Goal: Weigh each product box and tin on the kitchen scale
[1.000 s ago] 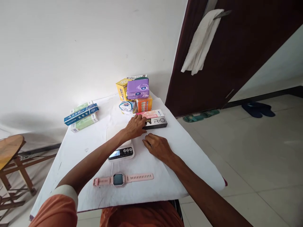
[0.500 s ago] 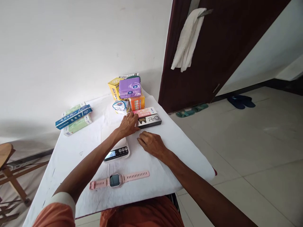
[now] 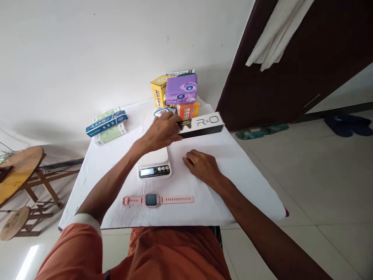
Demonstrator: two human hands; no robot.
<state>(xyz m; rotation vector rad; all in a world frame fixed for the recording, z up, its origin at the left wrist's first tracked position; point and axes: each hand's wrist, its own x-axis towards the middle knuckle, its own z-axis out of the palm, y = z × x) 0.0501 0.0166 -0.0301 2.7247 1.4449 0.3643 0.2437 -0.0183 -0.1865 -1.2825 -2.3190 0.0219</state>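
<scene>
My left hand (image 3: pixel 163 131) grips one end of a black-and-white toothpaste box (image 3: pixel 208 121) marked R&O, with the fingers over its top and the thumb along the near side. The box is held above the tabletop, right of a white kitchen scale (image 3: pixel 154 170) whose display is lit. My right hand (image 3: pixel 202 166) rests on the white cloth with its fingers curled in, nothing visible in them. Between me and the scale lies a pink-strapped smartwatch (image 3: pixel 151 200).
Behind the box stand a purple tissue pack (image 3: pixel 181 89), a yellow box (image 3: pixel 158 91) and an orange box (image 3: pixel 189 110). Blue (image 3: pixel 107 123) and green cartons (image 3: pixel 111 135) are stacked at the left. The table (image 3: pixel 247 186) meets a wall; a wooden stool (image 3: pixel 17 223) stands left.
My left hand has taken hold of the R&O toothpaste box and raised it off the table. The pink-and-white box beside it is no longer visible. My right hand stays on the cloth. The view has shifted.
</scene>
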